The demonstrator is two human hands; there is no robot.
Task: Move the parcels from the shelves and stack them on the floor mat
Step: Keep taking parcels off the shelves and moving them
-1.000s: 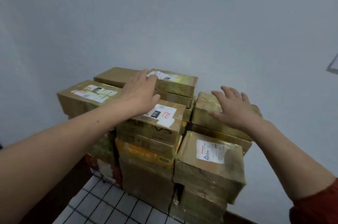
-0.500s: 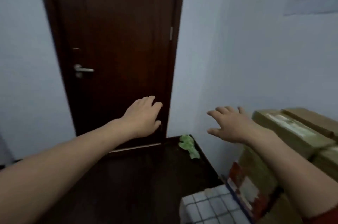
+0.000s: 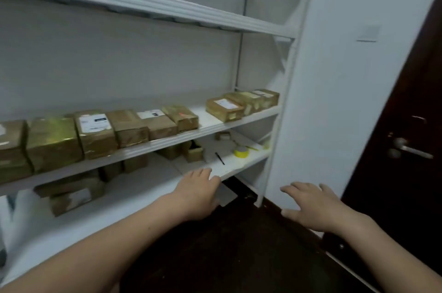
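A white shelf unit (image 3: 215, 125) fills the left and middle of the view. Its middle shelf carries a row of several brown taped parcels (image 3: 95, 135), and a second group of parcels (image 3: 224, 108) sits at the right end. More parcels (image 3: 71, 192) lie on the lower shelf at the left. My left hand (image 3: 198, 194) hovers with straight fingers in front of the lower shelf's edge, holding nothing. My right hand (image 3: 311, 204) is spread flat in the air to the right of the shelf post, empty. The floor mat and its stack are out of view.
On the lower shelf lie a yellow tape roll (image 3: 241, 151), a black pen (image 3: 220, 158) and small boxes (image 3: 193, 151). A dark door (image 3: 411, 125) with a metal handle (image 3: 406, 148) stands at the right. The floor (image 3: 227, 257) is dark wood.
My view has swung from the stacked parcels past the door to the shelves. Both hands left the stack and now hover empty before the lower shelf.
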